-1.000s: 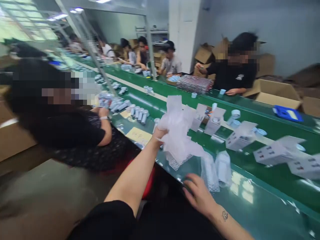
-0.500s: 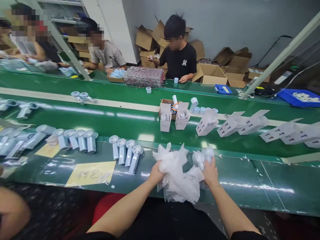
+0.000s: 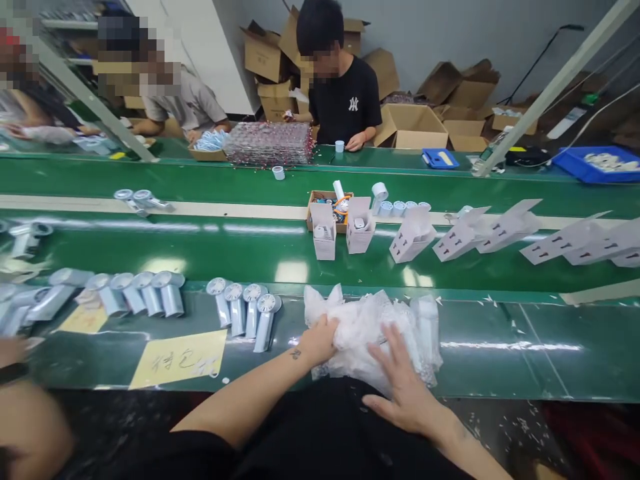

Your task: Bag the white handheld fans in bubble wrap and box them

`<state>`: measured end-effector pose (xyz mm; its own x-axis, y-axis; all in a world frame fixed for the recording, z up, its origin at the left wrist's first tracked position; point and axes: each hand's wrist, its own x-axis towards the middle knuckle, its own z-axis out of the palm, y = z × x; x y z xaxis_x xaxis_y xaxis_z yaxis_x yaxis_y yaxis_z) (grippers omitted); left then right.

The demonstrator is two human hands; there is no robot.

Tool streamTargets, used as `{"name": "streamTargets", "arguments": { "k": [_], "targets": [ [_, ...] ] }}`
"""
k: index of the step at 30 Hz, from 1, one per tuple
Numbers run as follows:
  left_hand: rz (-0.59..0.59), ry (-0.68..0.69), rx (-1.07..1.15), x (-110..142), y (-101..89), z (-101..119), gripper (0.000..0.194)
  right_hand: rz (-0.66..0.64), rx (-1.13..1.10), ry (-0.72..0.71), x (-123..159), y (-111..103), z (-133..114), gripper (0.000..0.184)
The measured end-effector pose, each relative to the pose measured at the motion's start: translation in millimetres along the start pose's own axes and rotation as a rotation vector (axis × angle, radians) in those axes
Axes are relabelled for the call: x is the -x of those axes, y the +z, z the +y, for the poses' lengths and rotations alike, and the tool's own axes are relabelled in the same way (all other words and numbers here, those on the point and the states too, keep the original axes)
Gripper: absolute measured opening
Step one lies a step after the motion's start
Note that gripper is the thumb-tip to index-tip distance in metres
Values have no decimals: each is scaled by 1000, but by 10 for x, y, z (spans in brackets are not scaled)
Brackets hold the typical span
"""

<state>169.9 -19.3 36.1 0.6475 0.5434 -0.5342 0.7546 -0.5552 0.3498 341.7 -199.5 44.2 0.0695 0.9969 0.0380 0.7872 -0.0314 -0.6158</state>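
Observation:
A heap of clear bubble-wrap bags [image 3: 367,310] lies on the green bench right before me. My left hand [image 3: 320,339] is closed on a bag at the heap's left side, its fingertips partly sunk in the plastic. Over the right part of the heap my right hand [image 3: 404,383] is spread, fingers apart, holding nothing. Beyond it, a pale blue item in bubble wrap [image 3: 426,327] rests at the heap's right end. Several light blue handheld fans [image 3: 265,320] stand in a row to the left of my left hand.
A yellow paper with handwriting [image 3: 180,359] lies at left, near more fans [image 3: 167,293]. Across the green conveyor stand open white boxes [image 3: 361,227] and a small carton of parts [image 3: 315,199]. A co-worker in a black shirt [image 3: 345,100] sits opposite. Another person's arm [image 3: 30,413] is at lower left.
My right hand has let go of the wrapped item, which now lies at the heap's right, and has moved back toward me, opening. My left hand has shifted slightly right.

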Motion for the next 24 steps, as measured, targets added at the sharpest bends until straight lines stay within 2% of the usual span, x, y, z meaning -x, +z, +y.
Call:
{"name": "streamTargets", "arguments": {
  "k": [2,5,7,8,10,12,13,15,17,18,20,22,24],
  "targets": [
    [-43,-5,7,92,-56,-6,66,-207,51,-77,-219,156,-18,69],
    [-129,55,121,270,-228,-172,87,-368,119,0,-564,369,227,61],
    [-29,13,201,409,-358,-376,75,-446,143,41,-707,428,413,59],
    [70,-98,199,471,-409,-490,62,-483,154,57,-748,428,472,59],
    [239,-437,116,548,-462,-703,47,-560,176,84,-784,372,489,59],
    [252,-699,38,545,-447,-860,47,-628,174,126,-788,251,391,62],
    [226,-751,23,518,-424,-910,47,-656,155,162,-782,164,319,66],
    [192,-761,31,449,-383,-965,42,-699,92,251,-761,-62,170,75],
    [189,-762,34,417,-390,-974,35,-681,19,296,-734,-338,41,80],
    [188,-762,32,433,-418,-963,32,-626,-26,295,-726,-473,-15,75],
    [198,-754,39,535,-516,-892,31,-445,-171,292,-738,-681,-128,54],
    [250,-715,96,695,-630,-726,34,-265,-446,359,-799,-741,-263,43],
    [332,-591,265,827,-711,-463,38,-200,-849,463,-905,-634,-426,44]
  ]
}}
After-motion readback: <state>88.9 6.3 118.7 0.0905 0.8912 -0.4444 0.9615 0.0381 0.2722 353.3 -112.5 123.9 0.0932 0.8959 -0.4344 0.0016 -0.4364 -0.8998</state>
